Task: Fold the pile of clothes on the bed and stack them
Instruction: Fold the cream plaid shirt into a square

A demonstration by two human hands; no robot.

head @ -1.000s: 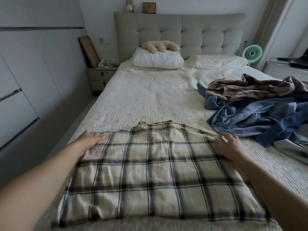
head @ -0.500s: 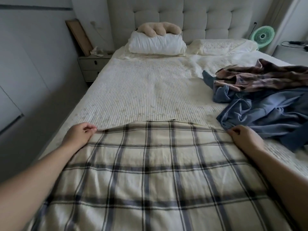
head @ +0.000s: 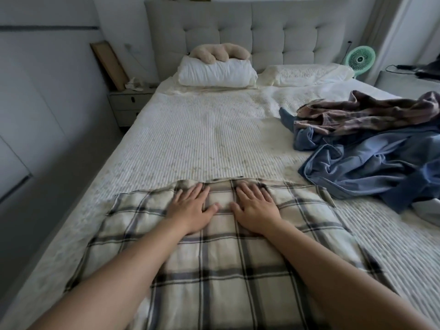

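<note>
A cream shirt with dark plaid lines (head: 214, 265) lies spread flat on the near part of the bed (head: 190, 139). My left hand (head: 190, 208) and my right hand (head: 257, 208) lie side by side, palms down with straight fingers, pressing on the shirt near its far edge. To the right sits a loose pile: a crumpled blue garment (head: 371, 167) with a brownish plaid garment (head: 371, 113) on top of it.
Two pillows (head: 214, 72) and a tan plush toy (head: 219, 52) lie at the padded headboard. A nightstand (head: 128, 103) stands at the left, a green fan (head: 360, 58) at the right. The bed's left edge drops to the floor.
Both hands have let go of the shirt's far corners and moved inward to the middle, where they now lie flat. The shirt's far edge is bunched slightly at the fingertips.
</note>
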